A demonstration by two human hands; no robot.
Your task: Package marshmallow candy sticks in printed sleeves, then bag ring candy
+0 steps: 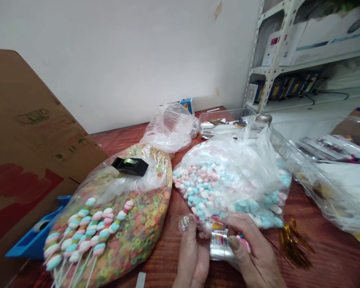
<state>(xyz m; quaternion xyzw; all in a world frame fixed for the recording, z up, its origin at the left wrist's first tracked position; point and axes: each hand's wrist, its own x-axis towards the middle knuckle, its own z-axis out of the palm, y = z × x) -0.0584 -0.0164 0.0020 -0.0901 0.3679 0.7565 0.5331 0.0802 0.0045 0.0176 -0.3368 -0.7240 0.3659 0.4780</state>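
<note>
Both my hands are low in the middle of the head view, pinched on a small clear candy packet (pixel 218 242) with colourful print. My left hand (pixel 192 256) grips its left edge with thumb and fingers closed. My right hand (pixel 252 256) holds the right side, thumb pressed on top. Just behind the packet lies a large clear bag of pink, white and blue candies (pixel 234 188). To the left sits a big bag of multicoloured ring candies (pixel 138 216) with a black tape dispenser (pixel 130 165) on top and several marshmallow twist sticks (pixel 87 232) lying on its near end.
A tall cardboard box (pixel 27 152) stands at left with a blue plastic item (pixel 36 238) beside it. Gold twist ties (pixel 294 244) lie right of my hands. Clear plastic containers (pixel 225 122) and crumpled bags (pixel 171 128) sit behind; a metal shelf (pixel 276 56) stands at right.
</note>
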